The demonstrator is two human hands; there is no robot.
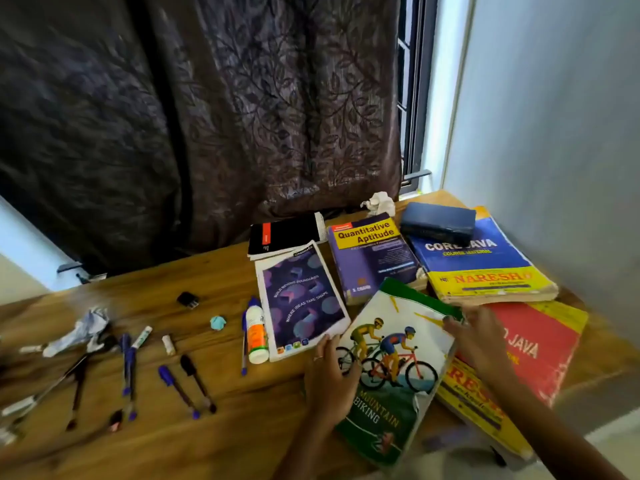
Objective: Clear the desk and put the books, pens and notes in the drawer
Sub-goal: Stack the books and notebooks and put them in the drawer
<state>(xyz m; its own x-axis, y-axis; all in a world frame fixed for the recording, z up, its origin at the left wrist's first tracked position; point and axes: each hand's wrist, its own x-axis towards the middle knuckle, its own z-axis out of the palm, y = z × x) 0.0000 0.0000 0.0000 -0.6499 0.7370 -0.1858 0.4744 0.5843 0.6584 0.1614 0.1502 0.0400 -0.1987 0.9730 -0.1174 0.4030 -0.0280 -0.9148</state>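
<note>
A green and white Mountain Biking notebook (398,362) lies tilted near the desk's front edge. My left hand (329,375) grips its left edge and my right hand (474,341) grips its top right corner. Under its right side sits a red Java book (533,348). Behind are a purple notebook (301,299), a black notebook (284,235), the Quantitative Aptitude book (370,258), the Core Java book (481,265) and a small dark blue book (438,220) on top of it. Several pens (128,365) are scattered at the left.
The wooden desk (225,434) also holds a white glue bottle (256,334), crumpled paper (379,202) at the back, another crumpled paper (86,327) at the left, a teal scrap (218,323), a small black block (188,300) and a white eraser (168,344). A dark curtain (207,116) hangs behind.
</note>
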